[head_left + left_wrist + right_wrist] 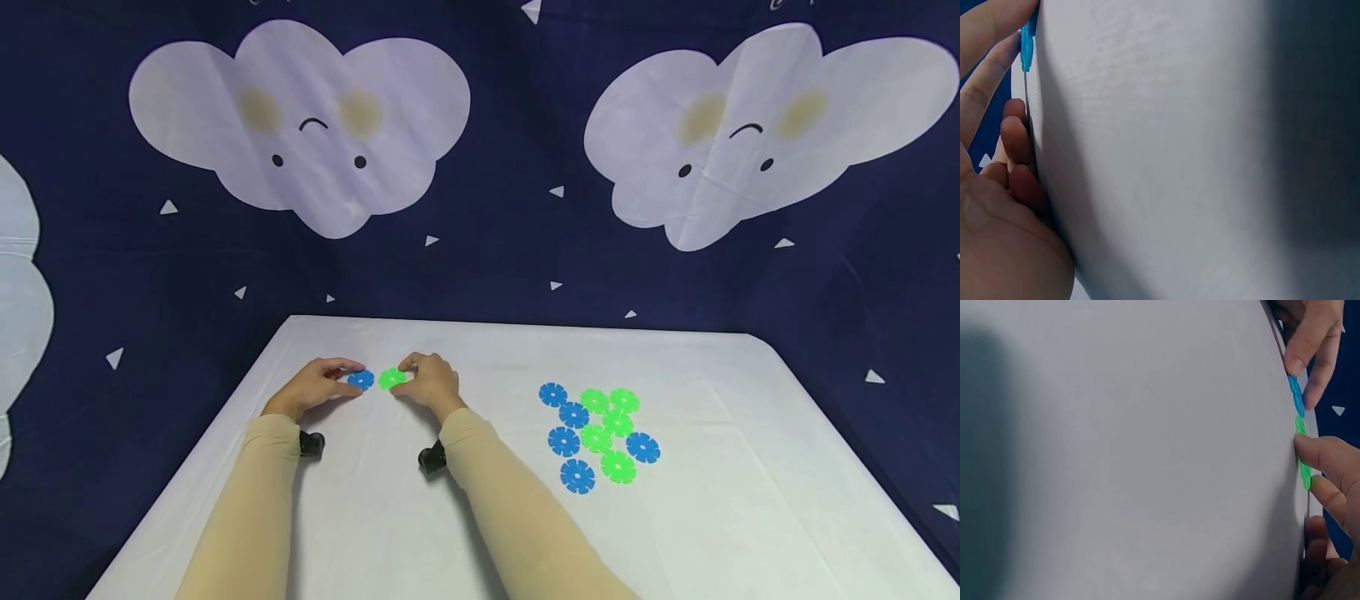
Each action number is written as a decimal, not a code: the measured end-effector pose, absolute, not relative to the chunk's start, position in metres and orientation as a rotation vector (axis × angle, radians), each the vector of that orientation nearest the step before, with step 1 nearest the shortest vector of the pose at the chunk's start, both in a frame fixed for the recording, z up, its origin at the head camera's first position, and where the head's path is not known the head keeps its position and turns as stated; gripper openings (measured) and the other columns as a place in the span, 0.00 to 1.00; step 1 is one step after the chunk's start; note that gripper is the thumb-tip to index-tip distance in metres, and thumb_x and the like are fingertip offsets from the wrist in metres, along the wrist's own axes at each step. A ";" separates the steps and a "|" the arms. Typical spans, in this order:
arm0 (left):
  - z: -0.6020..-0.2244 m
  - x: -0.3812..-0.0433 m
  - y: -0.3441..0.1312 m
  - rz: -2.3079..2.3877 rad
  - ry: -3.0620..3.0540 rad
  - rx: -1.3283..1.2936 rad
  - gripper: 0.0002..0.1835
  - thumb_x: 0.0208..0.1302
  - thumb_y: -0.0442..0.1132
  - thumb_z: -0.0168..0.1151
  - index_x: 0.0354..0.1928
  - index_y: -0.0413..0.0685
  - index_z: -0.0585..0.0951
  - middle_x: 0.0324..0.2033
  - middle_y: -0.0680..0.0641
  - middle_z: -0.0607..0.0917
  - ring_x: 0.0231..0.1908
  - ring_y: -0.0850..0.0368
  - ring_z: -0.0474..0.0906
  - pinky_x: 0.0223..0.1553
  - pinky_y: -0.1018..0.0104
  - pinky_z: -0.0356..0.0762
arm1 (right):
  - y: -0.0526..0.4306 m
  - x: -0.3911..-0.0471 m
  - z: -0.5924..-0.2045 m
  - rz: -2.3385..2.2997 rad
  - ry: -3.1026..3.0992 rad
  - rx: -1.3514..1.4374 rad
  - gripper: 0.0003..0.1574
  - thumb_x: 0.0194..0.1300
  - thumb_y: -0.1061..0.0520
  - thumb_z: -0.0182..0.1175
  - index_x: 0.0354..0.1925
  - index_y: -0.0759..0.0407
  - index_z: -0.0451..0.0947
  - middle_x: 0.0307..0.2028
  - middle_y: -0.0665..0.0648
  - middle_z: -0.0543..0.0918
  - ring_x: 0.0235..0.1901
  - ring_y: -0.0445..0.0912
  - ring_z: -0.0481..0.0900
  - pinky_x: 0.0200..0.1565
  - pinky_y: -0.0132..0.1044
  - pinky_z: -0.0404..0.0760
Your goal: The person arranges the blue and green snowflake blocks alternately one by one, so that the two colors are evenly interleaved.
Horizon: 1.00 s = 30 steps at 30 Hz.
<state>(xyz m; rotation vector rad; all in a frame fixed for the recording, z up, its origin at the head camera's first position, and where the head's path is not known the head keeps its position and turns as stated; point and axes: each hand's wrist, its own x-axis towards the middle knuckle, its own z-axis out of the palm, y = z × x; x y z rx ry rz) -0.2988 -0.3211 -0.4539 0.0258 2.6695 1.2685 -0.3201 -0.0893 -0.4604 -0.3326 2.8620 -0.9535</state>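
The blue disc [361, 380] is thin and round, with a notched rim and a small central hole. It lies flat at the far left part of the table [360, 517], pinched at its edge by the left hand [311, 388]. The green disc [392, 379], also thin, round and notched, lies flat just to its right, a narrow gap between the two, its edge pinched by the right hand [435, 383].

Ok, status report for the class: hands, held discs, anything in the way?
Left hand pinches blue disc; right hand pinches green disc. Narrow gap between the two. Nothing visible in that gap; loose discs off to the right.
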 end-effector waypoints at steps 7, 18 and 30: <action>-0.452 -0.299 -0.319 1.266 2.665 0.029 0.31 0.62 0.40 0.77 0.68 0.40 0.82 0.72 0.30 0.76 0.64 0.38 0.68 0.73 0.37 0.62 | -0.092 -0.311 -0.458 -0.877 2.927 -0.319 0.28 0.61 0.37 0.78 0.57 0.38 0.87 0.54 0.55 0.85 0.55 0.53 0.81 0.54 0.47 0.77; -0.452 -0.298 -0.319 1.259 2.665 0.022 0.31 0.63 0.40 0.77 0.68 0.40 0.82 0.74 0.30 0.74 0.69 0.35 0.68 0.77 0.35 0.60 | -0.093 -0.309 -0.459 -0.847 2.940 -0.307 0.27 0.61 0.35 0.78 0.57 0.36 0.87 0.55 0.56 0.84 0.54 0.52 0.81 0.54 0.45 0.77; -0.455 -0.300 -0.319 1.234 2.704 0.019 0.31 0.62 0.41 0.78 0.67 0.41 0.83 0.67 0.33 0.79 0.56 0.44 0.69 0.60 0.53 0.66 | -0.092 -0.311 -0.461 -0.830 2.940 -0.339 0.27 0.62 0.35 0.77 0.57 0.35 0.86 0.55 0.56 0.83 0.54 0.52 0.80 0.53 0.45 0.76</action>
